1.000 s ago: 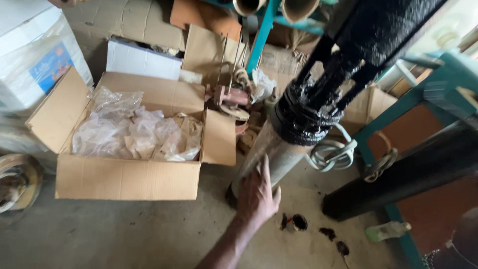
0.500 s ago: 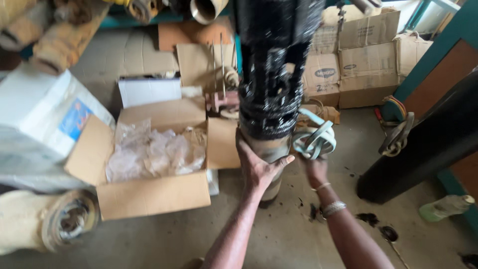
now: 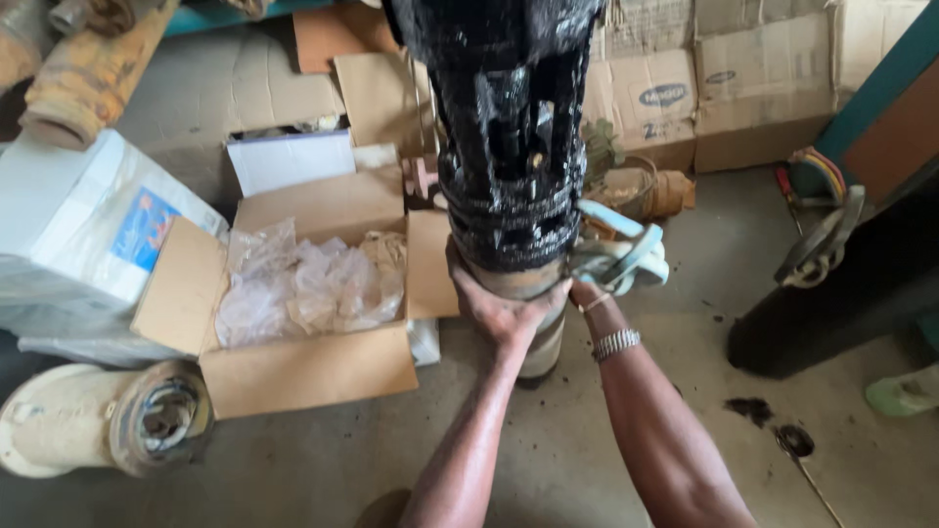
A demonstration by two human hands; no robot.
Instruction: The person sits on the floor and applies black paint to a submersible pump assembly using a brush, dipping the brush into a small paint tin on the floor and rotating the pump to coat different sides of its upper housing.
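A tall cylinder-shaped pump (image 3: 509,147) stands upright on the concrete floor, its upper part black and greasy, its lower body (image 3: 538,342) pale metal. My left hand (image 3: 499,303) wraps around the pale body just under the black section. My right hand (image 3: 585,293) reaches behind the same body; only its wrist, with a metal bracelet, shows clearly. A coil of pale flat cable (image 3: 621,254) hangs at the pump's right side, next to my right hand.
An open cardboard box (image 3: 303,372) with clear plastic bags (image 3: 303,284) sits left of the pump. A rusty-rimmed pale casting (image 3: 108,420) lies at lower left. White wrapped cartons (image 3: 78,235) stand far left, cardboard boxes (image 3: 685,88) behind. A black cylinder (image 3: 841,293) lies right.
My view has shifted to face the pump straight on. My right hand came in and reached behind the pump body, joining the left hand that was on it.
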